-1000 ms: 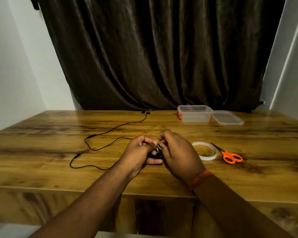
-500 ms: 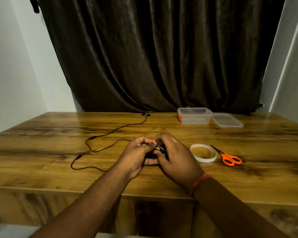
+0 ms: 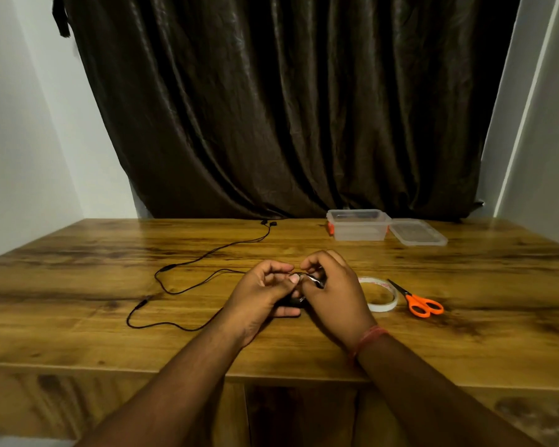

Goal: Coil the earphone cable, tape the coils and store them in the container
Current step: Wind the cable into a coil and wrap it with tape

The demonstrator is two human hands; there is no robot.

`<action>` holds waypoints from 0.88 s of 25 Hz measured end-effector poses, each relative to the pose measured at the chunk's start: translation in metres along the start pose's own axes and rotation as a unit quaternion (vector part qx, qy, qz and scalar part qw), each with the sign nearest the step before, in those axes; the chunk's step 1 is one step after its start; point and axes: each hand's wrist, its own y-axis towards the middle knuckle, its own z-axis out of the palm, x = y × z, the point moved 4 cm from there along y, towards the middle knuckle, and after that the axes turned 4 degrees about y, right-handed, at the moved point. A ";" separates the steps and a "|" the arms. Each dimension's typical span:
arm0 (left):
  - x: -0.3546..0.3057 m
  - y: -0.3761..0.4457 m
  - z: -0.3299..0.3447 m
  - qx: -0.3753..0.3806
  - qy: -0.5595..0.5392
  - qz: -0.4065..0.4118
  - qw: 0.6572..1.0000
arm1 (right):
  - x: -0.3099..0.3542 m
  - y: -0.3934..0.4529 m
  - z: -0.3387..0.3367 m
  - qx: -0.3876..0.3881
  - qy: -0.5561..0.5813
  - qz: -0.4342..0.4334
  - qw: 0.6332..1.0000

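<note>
Mostly hidden: coiled cable [image 3: 296, 301] pinched between left hand [image 3: 259, 296], right hand [image 3: 334, 296].

both hands meet mid-table [image 3: 78, 317]: left hand [image 3: 259, 298] & right hand [image 3: 333, 295] pinching small dark coil [image 3: 296, 300] w/ shiny tape strip. loose earphone cable [image 3: 188, 288] trails left. tape roll [image 3: 381, 296], orange scissors [image 3: 421, 304] right; open container [image 3: 359, 225], lid [image 3: 417, 232] at rear.

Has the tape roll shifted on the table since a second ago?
No. The tape roll lies just left of the orange scissors, as before; the slight change in the picture is the head camera moving.
</note>
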 end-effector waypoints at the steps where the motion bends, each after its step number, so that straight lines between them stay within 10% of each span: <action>1: 0.000 0.001 0.000 -0.012 0.011 0.004 1.000 | -0.003 0.003 -0.001 -0.006 -0.007 0.015 1.000; 12: -0.003 0.026 -0.010 -0.112 0.271 0.070 0.953 | -0.035 0.049 0.009 0.190 -0.017 0.245 0.951; 22: 0.009 0.050 -0.014 -0.118 0.313 0.080 0.939 | -0.044 0.051 0.018 0.132 -0.128 0.115 0.976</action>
